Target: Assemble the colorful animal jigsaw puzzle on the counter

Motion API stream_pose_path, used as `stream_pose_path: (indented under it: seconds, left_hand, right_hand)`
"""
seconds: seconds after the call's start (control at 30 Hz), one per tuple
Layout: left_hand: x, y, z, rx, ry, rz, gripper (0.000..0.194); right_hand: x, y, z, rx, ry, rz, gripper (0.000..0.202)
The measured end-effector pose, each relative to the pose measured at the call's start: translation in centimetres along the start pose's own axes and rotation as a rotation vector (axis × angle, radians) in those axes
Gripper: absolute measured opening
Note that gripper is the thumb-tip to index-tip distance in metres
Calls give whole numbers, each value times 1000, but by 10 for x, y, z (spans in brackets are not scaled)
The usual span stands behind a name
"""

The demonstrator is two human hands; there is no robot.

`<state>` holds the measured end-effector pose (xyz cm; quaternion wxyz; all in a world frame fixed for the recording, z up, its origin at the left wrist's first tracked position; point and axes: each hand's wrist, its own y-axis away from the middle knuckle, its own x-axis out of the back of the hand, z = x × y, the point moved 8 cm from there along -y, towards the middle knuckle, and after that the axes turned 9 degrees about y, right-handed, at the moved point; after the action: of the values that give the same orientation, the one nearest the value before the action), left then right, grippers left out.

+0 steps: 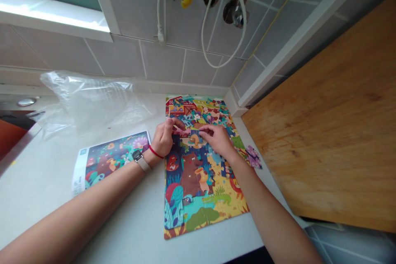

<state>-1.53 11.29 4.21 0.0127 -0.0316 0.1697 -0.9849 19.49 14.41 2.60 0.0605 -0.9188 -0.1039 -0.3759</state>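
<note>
A colourful jigsaw puzzle [201, 210] with a brown bear, a crocodile and other animals lies on the white counter. Over its upper middle, my right hand [218, 139] pinches a puzzle piece [195, 137] with blue and an orange figure on it. Just left of that, my left hand [163, 137] has its fingers bent round a pink puzzle piece [183, 133]; part of its grip is hidden. Loose pieces [213, 112] are heaped on the puzzle's far part. A purple piece [253, 156] sits off its right edge, beside my right forearm.
A printed picture sheet [117, 156] lies left of the puzzle, partly behind my left forearm. Crumpled clear plastic [95, 103] covers the counter's back left. A wooden panel [324, 123] stands close on the right. Hoses and a white cable [202, 29] hang from the tiled wall.
</note>
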Motion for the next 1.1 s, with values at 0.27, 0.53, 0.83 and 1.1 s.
stream_pose_path:
  seconds: [0.27,0.53,0.83,1.1]
  left_hand:
    - [-22,5,19,-205,-87,-279,79]
    - [-27,9,25,-280,-149,-331,76]
    - [-24,8,20,-283,-186,-298,76]
    - [-36,12,32,-348,-288,-447,78]
  right_hand:
    - [8,-1,-1,27,75,-8,14]
    - [7,-2,6,12,35,-40,9]
    - [10,2,-5,114,245,32,18]
    - [7,8,-20,293,426,-20,28]
